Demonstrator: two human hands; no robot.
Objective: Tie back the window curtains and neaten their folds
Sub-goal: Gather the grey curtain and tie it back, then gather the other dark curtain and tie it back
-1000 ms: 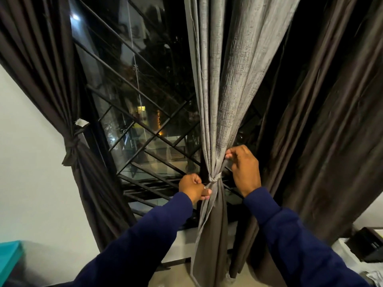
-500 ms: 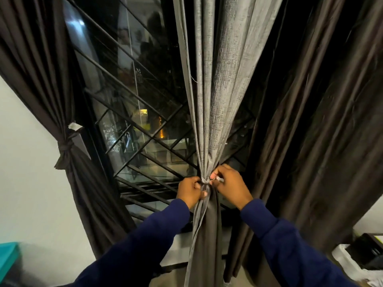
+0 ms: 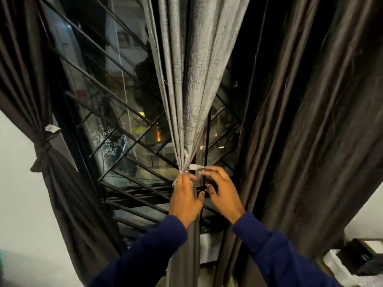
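Observation:
A grey textured curtain (image 3: 192,90) hangs in the middle of the window, gathered into a narrow waist by a pale grey tie (image 3: 195,167) whose loose end sticks out to the right. My left hand (image 3: 184,197) wraps the curtain just below the tie, with the fingertips up at the knot and the thumb on the curtain's right side. My right hand (image 3: 222,189) hovers to the right of the knot, fingers spread and holding nothing; its index fingertip is just under the tie's loose end. Motion blurs both sets of fingertips.
A dark brown curtain (image 3: 41,150) at the left is tied back against the white wall. Another dark brown curtain (image 3: 310,141) hangs loose at the right. A black metal grille (image 3: 128,125) covers the glass. A black box (image 3: 360,257) stands at the lower right.
My right hand came down from the fold to the knot, then let go and spread its fingers. My left fist has uncurled over the curtain. The view has moved closer.

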